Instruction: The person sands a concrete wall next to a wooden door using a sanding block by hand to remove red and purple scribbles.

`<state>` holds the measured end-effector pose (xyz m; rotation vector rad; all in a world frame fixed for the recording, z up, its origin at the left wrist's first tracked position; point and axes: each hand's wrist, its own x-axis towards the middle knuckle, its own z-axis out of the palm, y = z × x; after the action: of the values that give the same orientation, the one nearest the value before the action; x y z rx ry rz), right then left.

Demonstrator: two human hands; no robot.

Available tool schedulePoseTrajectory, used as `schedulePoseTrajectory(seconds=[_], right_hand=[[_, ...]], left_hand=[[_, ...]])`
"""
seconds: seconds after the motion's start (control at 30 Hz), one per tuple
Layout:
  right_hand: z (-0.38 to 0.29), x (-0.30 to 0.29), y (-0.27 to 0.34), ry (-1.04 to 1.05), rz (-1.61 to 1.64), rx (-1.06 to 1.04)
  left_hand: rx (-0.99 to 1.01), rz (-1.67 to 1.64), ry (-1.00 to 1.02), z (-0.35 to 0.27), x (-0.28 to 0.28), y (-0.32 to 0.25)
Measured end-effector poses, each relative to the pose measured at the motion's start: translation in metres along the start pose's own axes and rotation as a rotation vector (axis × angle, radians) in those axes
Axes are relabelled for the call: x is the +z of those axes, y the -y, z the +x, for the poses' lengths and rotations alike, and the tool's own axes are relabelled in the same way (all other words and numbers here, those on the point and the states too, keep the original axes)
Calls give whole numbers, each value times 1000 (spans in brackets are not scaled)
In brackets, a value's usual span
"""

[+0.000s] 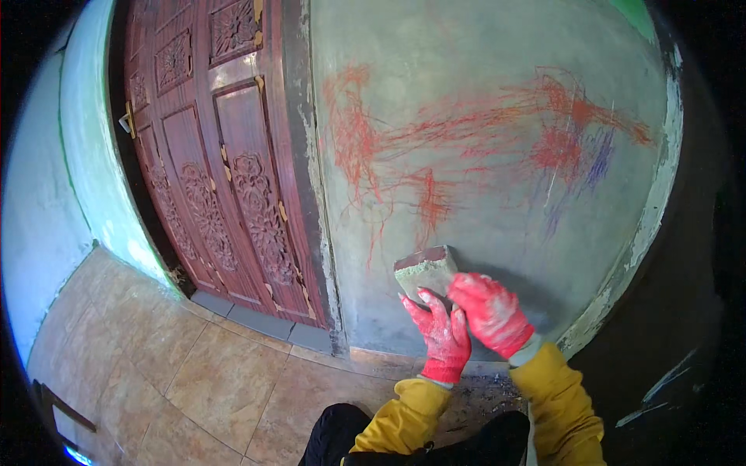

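A rectangular flat tool point(427, 278) is held up in front of the lower wall. Pale greenish filler or dust coats most of it, and its upper strip is reddish brown. My left hand point(441, 332), in a dusty red-and-white work glove, grips its lower part with the fingers spread. Beside the tool's right edge is my right hand point(491, 313), gloved alike, slightly blurred and with curled fingers. Whether that hand holds a handle or something else is hidden. Behind both hands rises a grey-green plastered wall point(495, 209), marked with red and purple crayon-like scribbles point(562, 134).
Left of the wall stands a carved wooden door point(233, 175) with chipped patches and a metal handle point(129, 120). Brown floor tiles point(215, 373) run below, with dark debris point(489, 402) at the wall's foot. The wall's right corner point(647, 233) has a rough, pale edge.
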<state>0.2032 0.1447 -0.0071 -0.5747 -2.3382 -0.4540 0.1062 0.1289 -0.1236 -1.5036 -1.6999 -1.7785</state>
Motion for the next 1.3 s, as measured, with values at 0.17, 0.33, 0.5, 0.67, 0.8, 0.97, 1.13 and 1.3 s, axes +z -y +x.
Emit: schedulePoseTrajectory(seconds=[0.17,0.33,0.5,0.67,0.8,0.97,1.13,1.3], right_hand=[[35,-82,-66,-226,-318,-71],[33,-79,-130,-374,-422,-78],[8,-70,-150,-261,-572,-194],[11,-65,-151,-235,-585,-228],[14,-65,-148,-244,-617,-227],[10,-71,-148,-213,-677,-210],[13,-67,-150,-214,-651,-235],[10,-69,-149,-186,-675,-213]], left_hand=[[7,116,-286,106,-24,-29],[122,275,-412,165,-71,-6],[271,218,-206,11,-46,116],[88,281,-265,84,-74,90],[114,339,-346,179,-114,41],[195,366,-263,72,-75,116],[141,409,-179,-3,-65,164],[100,330,-307,145,-104,76]])
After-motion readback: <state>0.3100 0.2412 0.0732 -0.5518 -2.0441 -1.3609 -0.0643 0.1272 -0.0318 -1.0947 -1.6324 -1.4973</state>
